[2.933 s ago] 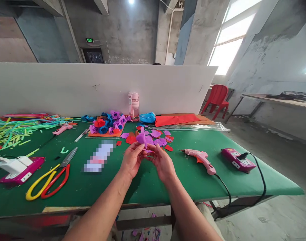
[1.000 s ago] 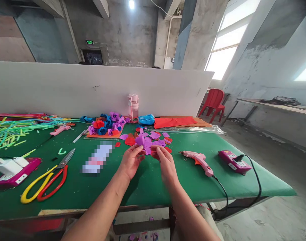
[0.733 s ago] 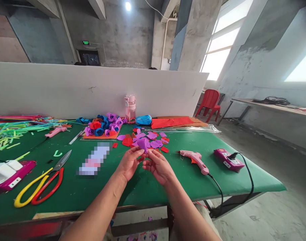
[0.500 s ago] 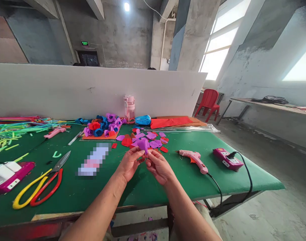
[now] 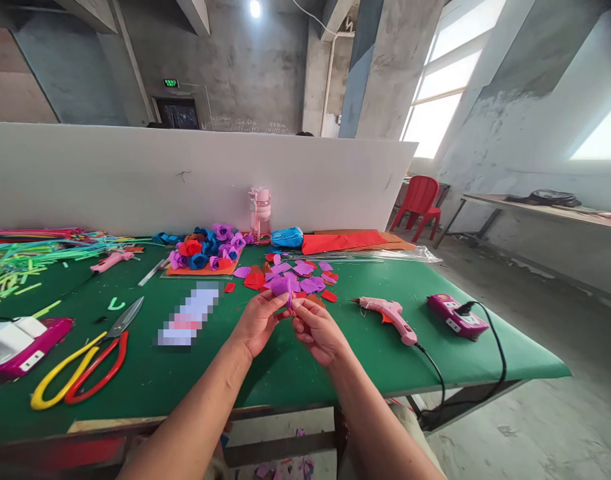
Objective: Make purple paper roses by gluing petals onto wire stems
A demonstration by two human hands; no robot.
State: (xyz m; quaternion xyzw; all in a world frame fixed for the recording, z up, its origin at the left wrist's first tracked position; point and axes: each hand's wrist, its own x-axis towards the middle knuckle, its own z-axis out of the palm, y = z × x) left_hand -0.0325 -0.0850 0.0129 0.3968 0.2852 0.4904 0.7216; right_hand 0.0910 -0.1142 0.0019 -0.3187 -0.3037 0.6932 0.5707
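Observation:
Between my hands, above the near edge of a heap of loose petals, is a purple paper petal (image 5: pixel 281 287). My left hand (image 5: pixel 259 322) pinches it from the left, thumb on the near side. The fingertips of my right hand (image 5: pixel 316 327) pinch its right edge, where it looks folded or curled. Its lower part is hidden by my fingers. Behind it lie loose purple, red and brown petals (image 5: pixel 311 285). Finished paper flowers (image 5: pixel 204 249) in purple, blue and red are gathered on an orange sheet at the back left.
A pink glue gun (image 5: pixel 389 316) lies to the right, corded beside a magenta power strip (image 5: pixel 455 316). Scissors (image 5: pixel 101 357) with yellow and red handles lie left. Further back stand a pink bottle (image 5: pixel 260 213), red paper (image 5: pixel 343 243) and colourful strips (image 5: pixel 20 263).
The purple petal has turned between my fingers and now shows a narrow upright edge at its right side. Both hands keep their pinch and hardly move; the view has shifted slightly.

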